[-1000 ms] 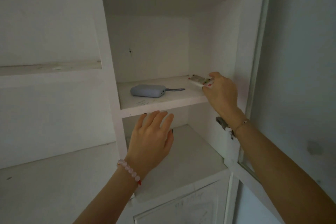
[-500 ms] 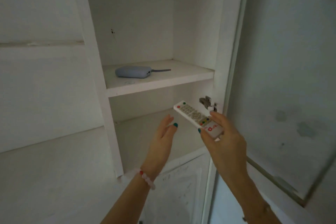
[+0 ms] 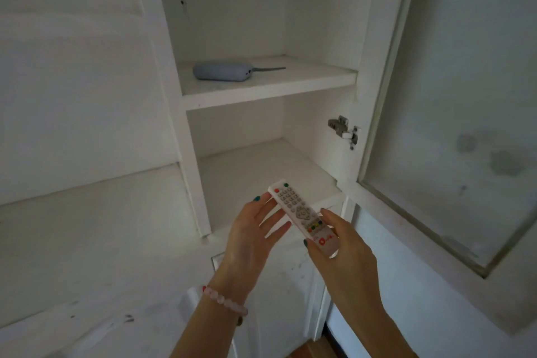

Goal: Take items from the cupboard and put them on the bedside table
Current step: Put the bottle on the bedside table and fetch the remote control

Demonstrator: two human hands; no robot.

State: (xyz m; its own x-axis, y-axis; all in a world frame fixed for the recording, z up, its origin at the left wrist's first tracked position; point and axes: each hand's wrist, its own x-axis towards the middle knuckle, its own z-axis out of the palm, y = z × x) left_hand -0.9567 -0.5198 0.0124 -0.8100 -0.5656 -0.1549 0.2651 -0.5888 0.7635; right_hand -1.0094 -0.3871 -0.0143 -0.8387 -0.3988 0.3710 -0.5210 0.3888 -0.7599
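A white remote control (image 3: 299, 213) with coloured buttons is out of the cupboard, held in front of the lower shelf. My right hand (image 3: 341, 253) grips its near end. My left hand (image 3: 255, 229) has its fingers spread and touches the remote's far end from the left. A grey-blue oblong device (image 3: 222, 71) with a short strap lies on the upper shelf (image 3: 305, 81) of the white cupboard, towards its left side.
The glass-paned cupboard door (image 3: 453, 125) stands open on the right, close to my right arm, with a metal hinge (image 3: 343, 129) on the frame. A white ledge (image 3: 87, 227) runs to the left. The lower shelf (image 3: 255, 171) holds nothing visible.
My right hand lifted the remote off the upper shelf and brought it down and towards me. My left hand rose to meet its far end. The view tilted down.
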